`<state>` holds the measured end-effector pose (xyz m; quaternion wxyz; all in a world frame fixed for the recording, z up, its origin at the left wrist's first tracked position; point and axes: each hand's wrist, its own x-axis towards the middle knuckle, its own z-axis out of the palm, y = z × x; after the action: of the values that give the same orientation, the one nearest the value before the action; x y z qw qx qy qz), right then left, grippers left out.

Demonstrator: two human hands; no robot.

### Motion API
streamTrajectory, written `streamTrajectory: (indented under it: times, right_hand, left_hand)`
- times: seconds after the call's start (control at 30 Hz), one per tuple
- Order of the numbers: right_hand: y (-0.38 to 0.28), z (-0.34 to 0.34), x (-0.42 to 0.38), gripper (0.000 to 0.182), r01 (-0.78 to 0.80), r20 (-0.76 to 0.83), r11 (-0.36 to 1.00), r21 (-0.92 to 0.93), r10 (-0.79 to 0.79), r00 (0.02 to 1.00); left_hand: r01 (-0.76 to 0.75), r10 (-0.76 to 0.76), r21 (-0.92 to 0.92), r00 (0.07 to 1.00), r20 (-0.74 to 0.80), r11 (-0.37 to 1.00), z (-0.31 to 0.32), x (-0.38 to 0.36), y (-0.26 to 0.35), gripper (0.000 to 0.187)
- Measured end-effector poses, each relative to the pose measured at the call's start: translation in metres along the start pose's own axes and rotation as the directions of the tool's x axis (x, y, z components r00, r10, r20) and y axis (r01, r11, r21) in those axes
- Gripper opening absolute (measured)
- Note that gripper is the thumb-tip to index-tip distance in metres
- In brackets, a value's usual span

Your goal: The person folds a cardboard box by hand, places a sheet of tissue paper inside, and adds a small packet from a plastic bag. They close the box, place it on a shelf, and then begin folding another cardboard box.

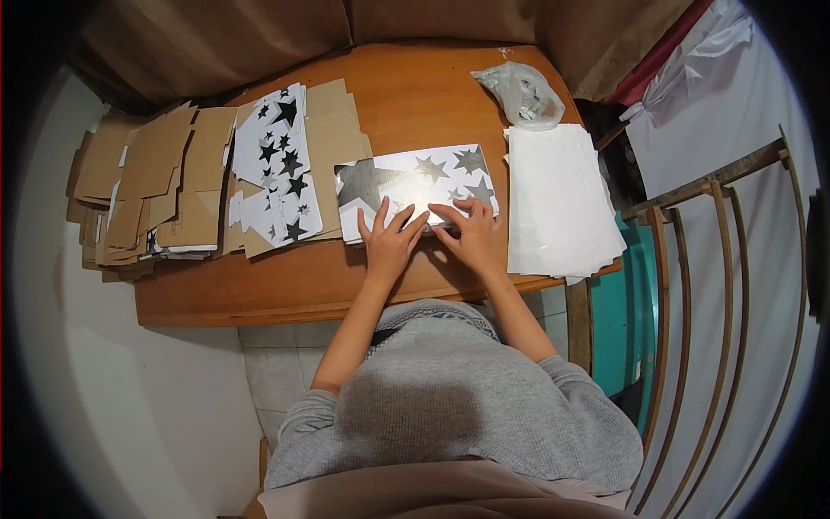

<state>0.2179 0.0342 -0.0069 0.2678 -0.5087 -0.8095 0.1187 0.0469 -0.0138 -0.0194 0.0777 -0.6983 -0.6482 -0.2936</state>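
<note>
Left hand, spread and gripping nothing, is apparently steadying starry paper; right hand is resting half-curled, grip unclear.

A person wears a gray textured-knit top with sleeves leaving the forearms bare, a dusty mauve cloth draped over the upper chest.

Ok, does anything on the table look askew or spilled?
The cardboard pile at far left looks askew: its pieces lie at differing angles, with uneven edges. I see nothing spilled.
</note>
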Motion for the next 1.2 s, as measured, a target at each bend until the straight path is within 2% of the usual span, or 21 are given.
streamTrajectory:
  times: [0.17,0.27,0.37,0.43,0.53,0.77,1.03,1.2]
  right_hand:
    - [-0.004,-0.002,0.000,0.038,-0.005,0.031,1.000,-0.017,0.005,0.999]
    - [-0.004,-0.003,0.001,0.039,-0.006,0.056,0.999,-0.034,0.008,0.998]
    - [-0.001,-0.015,0.004,0.044,-0.006,0.121,1.000,-0.027,0.009,0.993]
    - [0.002,-0.020,0.006,0.052,-0.015,0.208,0.998,0.053,0.004,0.978]
    - [0.003,-0.022,0.006,0.059,-0.019,0.232,0.999,0.042,0.009,0.973]
    - [0.006,-0.015,0.004,0.062,-0.016,0.206,1.000,0.022,0.011,0.978]
    - [0.006,-0.014,0.007,0.043,0.005,0.157,0.999,0.041,-0.012,0.987]
    - [0.002,-0.011,0.007,0.039,-0.010,0.126,0.999,0.044,0.005,0.992]
  left_hand:
    - [-0.003,0.003,-0.002,1.000,0.001,1.000,0.004,-0.002,0.000,0.029]
    - [-0.011,0.011,-0.038,1.000,0.000,0.999,0.003,-0.002,-0.001,0.023]
    - [-0.033,0.033,-0.081,0.999,-0.004,0.996,0.006,-0.004,-0.005,0.015]
    - [-0.083,0.082,-0.065,0.996,-0.019,0.994,0.005,-0.005,-0.005,0.013]
    - [-0.088,0.089,-0.067,0.996,0.012,0.994,0.001,-0.006,-0.003,0.018]
    - [-0.038,0.039,-0.037,0.999,0.027,0.999,0.004,-0.006,0.005,0.021]
    - [-0.036,0.035,-0.099,0.999,-0.012,0.994,0.003,-0.002,0.005,0.013]
    - [-0.033,0.030,-0.138,0.999,-0.026,0.990,0.002,-0.003,0.002,0.017]
